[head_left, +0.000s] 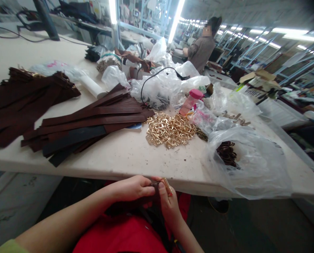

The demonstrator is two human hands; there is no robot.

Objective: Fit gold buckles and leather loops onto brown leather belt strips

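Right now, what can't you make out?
All head view:
Held brown strip: partly hidden by left hand and right hand.
Gold piece: any join to the strip, hidden by fingers.
Leftmost strips: cut off by left edge.
Brown loops: partly veiled by plastic bag.

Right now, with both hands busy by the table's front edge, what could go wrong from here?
The gold-coloured piece in the right hand is held by the front edge of the table, so it might slip and drop below.
The pink bottle is close to the loose gold-coloured heap; a knock could tip it and scatter the heap.
The clear bag reaches the front edge too; a snag might pull it off.
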